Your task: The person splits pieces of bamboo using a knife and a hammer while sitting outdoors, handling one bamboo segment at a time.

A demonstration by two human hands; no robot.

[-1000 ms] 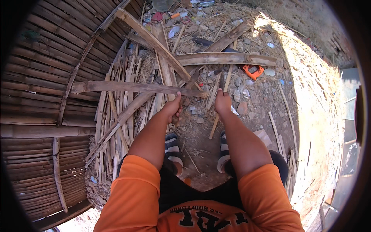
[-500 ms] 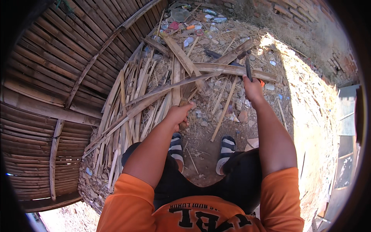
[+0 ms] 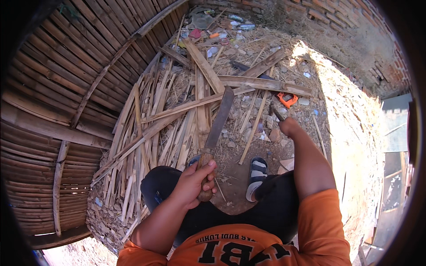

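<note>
My left hand [image 3: 197, 179] is closed round the wooden handle of a machete [image 3: 220, 117]. Its broad dark blade points up and away over the wood pile. In my right hand [image 3: 289, 127] is a hammer [image 3: 277, 113], its dark head tilted away to the upper left. Just beyond the hammer lies a saw [image 3: 288, 100] with an orange handle, its dark blade running partly under the planks. A long plank [image 3: 262, 83] crosses the pile, and another plank [image 3: 205, 65] slants down toward the machete's tip.
Thin wooden strips [image 3: 153, 115] are heaped at the left beside a bamboo wall [image 3: 62, 84]. A brick wall [image 3: 359, 42] stands at the far right. Litter [image 3: 202, 21] and rubble cover the far ground. My sandalled foot [image 3: 256, 176] rests on bare dirt.
My left hand has drawn back toward me, and the machete blade now shows fully. My right hand has lowered the hammer toward me, uncovering the saw's orange handle.
</note>
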